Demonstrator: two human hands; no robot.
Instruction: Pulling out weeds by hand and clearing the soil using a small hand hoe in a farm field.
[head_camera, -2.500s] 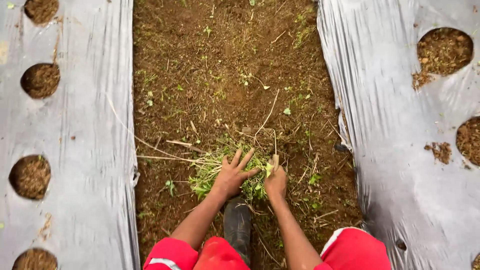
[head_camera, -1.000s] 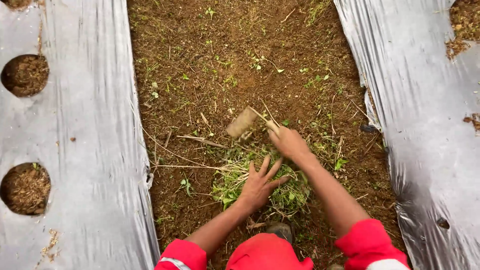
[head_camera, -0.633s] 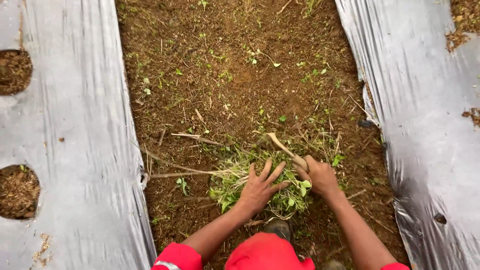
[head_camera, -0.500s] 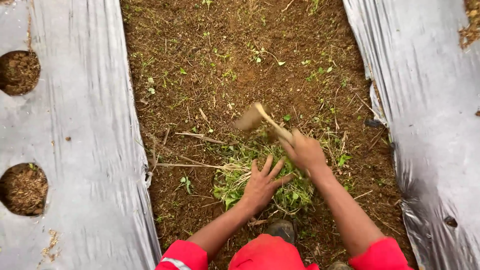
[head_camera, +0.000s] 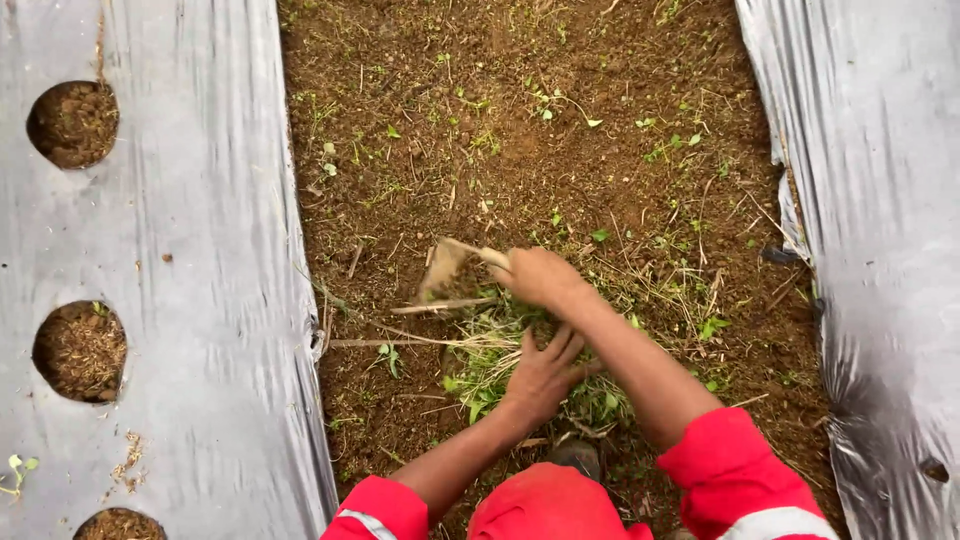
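One head-worn camera looks steeply down, fairly close, onto the soil furrow (head_camera: 520, 130) between two plastic-covered beds (head_camera: 190, 280)

We see no packages, labels, signs or screens anywhere in the frame.
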